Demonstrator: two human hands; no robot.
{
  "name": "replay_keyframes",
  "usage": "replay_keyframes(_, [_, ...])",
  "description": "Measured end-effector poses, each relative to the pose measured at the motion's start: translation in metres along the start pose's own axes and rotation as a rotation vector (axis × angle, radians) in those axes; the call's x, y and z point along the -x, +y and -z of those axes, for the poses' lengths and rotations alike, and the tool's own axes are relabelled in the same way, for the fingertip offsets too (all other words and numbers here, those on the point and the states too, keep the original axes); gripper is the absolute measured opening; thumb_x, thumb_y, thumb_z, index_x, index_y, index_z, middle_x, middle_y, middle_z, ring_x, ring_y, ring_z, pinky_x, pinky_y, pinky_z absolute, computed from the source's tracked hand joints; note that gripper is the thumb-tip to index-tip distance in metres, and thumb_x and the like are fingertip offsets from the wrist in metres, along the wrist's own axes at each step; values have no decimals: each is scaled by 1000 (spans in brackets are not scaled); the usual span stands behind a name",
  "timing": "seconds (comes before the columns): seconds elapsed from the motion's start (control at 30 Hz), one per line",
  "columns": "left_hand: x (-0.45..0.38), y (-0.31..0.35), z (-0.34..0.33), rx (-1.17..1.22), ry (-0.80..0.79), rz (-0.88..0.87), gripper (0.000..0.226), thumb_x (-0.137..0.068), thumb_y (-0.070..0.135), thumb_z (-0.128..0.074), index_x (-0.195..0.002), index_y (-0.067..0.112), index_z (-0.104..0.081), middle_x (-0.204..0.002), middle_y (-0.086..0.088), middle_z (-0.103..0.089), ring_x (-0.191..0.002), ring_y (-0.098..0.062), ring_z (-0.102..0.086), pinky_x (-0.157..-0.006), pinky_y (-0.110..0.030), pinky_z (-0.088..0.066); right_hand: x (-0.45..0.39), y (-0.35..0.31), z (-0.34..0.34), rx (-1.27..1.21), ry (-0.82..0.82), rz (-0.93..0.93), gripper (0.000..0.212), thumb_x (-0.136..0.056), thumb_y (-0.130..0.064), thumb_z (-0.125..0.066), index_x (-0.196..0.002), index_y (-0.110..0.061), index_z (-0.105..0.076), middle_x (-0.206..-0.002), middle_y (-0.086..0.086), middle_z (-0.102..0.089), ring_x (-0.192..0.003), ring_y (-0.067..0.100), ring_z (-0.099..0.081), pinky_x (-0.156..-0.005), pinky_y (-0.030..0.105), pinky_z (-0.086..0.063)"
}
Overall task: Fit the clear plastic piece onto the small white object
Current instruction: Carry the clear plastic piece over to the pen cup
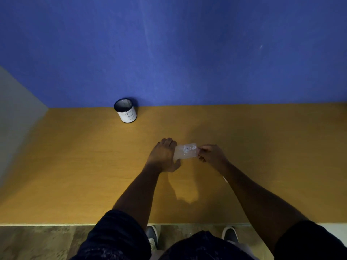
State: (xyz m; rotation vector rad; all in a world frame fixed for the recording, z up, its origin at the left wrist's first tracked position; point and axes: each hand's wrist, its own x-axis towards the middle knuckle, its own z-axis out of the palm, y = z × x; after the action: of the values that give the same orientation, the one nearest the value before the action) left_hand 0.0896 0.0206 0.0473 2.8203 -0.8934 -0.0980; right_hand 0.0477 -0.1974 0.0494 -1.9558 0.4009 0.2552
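Above the middle of the yellow-brown table I hold a clear, flat, rectangular plastic piece [185, 152] between both hands. Small white specks or a white pattern show on its upper middle. My left hand [164, 155] grips its left end, fingers curled over the far edge and thumb below. My right hand [210, 153] pinches its right end with the fingertips. A small white sliver [225, 179] peeks out on the table beside my right forearm; I cannot tell whether it is the small white object.
A white cylindrical cup [126, 110] with a dark rim and a letter B stands at the back of the table [75, 166] against the blue wall. The table's front edge runs just above my shoes and the floor.
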Motion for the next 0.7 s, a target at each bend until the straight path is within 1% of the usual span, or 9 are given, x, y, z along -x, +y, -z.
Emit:
replay_keyframes(0.07, [-4,-11,10,-3,27,16,65,-74,49,-65,-122,7,-59,-115,-12,-61,-105,-32,-59,-88,-43,-56,-9,-11,-9,-88,-27,12,18,-95,2,-62,-89,17,-69,-73,21,-63,-65,26,-55,-65,38,-47])
replay_keyframes(0.1, [-6,-16,15,-5,38,27,65,-74,49,-65,-122,7,-59,-115,-12,-61,-105,-31,-58,-88,-42,-56,-15,-16,-14,-142,-36,4,13,-93,5,-62,-87,14,-69,-71,19,-62,-61,24,-54,-61,37,-48])
replay_keyframes(0.13, [-7,-22,21,-8,54,38,64,-73,49,-65,-122,8,-59,-115,-12,-61,-104,-31,-58,-87,-42,-56,-21,-23,-18,-200,-46,-9,10,-93,7,-62,-91,13,-69,-69,17,-62,-58,23,-54,-57,34,-51])
replay_keyframes(0.23, [-13,-43,36,-14,100,76,61,-74,48,-63,-123,10,-58,-115,-10,-61,-104,-29,-58,-87,-41,-56,-39,-44,-31,-323,-61,-35,14,-93,4,-64,-100,16,-68,-67,15,-63,-50,14,-60,-49,22,-56])
replay_keyframes(0.33, [-18,-69,50,-23,151,107,61,-77,47,-60,-126,11,-58,-117,-9,-62,-105,-29,-58,-86,-42,-56,-60,-70,-49,-431,-52,-45,9,-91,6,-66,-98,11,-69,-65,15,-65,-47,12,-63,-48,21,-57])
replay_keyframes(0.43, [-23,-97,61,0,241,177,60,-78,42,-63,-129,11,-59,-119,-9,-64,-105,-29,-60,-84,-42,-58,-81,-100,-68,-462,-30,-21,4,-90,6,-66,-93,7,-69,-67,16,-65,-47,11,-64,-50,21,-60])
replay_keyframes(0.5, [-27,-119,67,30,290,246,63,-81,41,-63,-135,10,-56,-126,-9,-65,-113,-31,-61,-89,-43,-58,-97,-121,-85,-468,-18,-10,5,-90,7,-64,-90,5,-69,-66,16,-64,-44,9,-63,-48,20,-58])
replay_keyframes(0.6, [-31,-148,73,85,364,347,66,-83,41,-64,-141,11,-52,-133,-10,-64,-121,-32,-59,-97,-43,-55,-120,-151,-109,-451,26,6,20,-87,10,-61,-72,-2,-66,-63,14,-63,-42,11,-60,-45,21,-55])
replay_keyframes(0.7, [-34,-180,73,133,409,470,69,-85,44,-66,-144,13,-48,-138,-7,-61,-123,-30,-57,-101,-43,-53,-144,-173,-135,-439,70,30,18,-87,8,-60,-74,-3,-65,-64,13,-64,-48,15,-62,-46,22,-57])
